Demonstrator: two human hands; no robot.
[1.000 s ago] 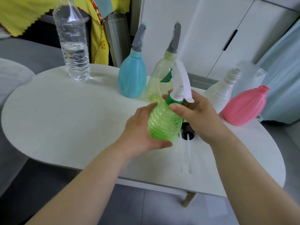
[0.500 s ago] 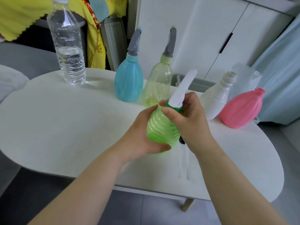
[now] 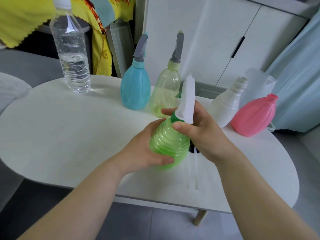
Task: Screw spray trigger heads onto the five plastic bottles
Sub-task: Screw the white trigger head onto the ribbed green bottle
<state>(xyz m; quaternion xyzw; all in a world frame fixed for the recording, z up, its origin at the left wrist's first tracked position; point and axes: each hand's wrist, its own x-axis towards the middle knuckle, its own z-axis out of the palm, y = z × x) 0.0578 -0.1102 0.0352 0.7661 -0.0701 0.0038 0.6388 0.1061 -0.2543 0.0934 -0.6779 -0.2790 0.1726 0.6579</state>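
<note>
My left hand [image 3: 143, 151] wraps the ribbed body of a green bottle [image 3: 168, 146] held just above the white table [image 3: 69, 135]. A white spray trigger head [image 3: 187, 98] sits on its neck, and my right hand [image 3: 204, 134] pinches the green collar [image 3: 174, 117] under it. Behind stand a blue bottle [image 3: 135, 89] and a pale yellow bottle [image 3: 164, 94], each topped with a grey trigger head. To the right a white bottle [image 3: 225, 104] and a pink bottle [image 3: 254, 115] have open necks. Partly hidden under my right hand lies another trigger head [image 3: 194, 150], its clear tubes [image 3: 194, 172] stretching toward the front edge.
A clear water bottle [image 3: 71, 54] with a white cap stands at the table's back left. A crumpled clear plastic bag [image 3: 258, 84] sits behind the white and pink bottles. White cabinet doors [image 3: 216, 40] rise behind the table, and yellow cloth [image 3: 26, 16] hangs at the upper left.
The white trigger head has turned on the green bottle's neck, its nozzle swinging from right to pointing up and away. My right fingers shifted around the collar; the left hand kept its hold.
</note>
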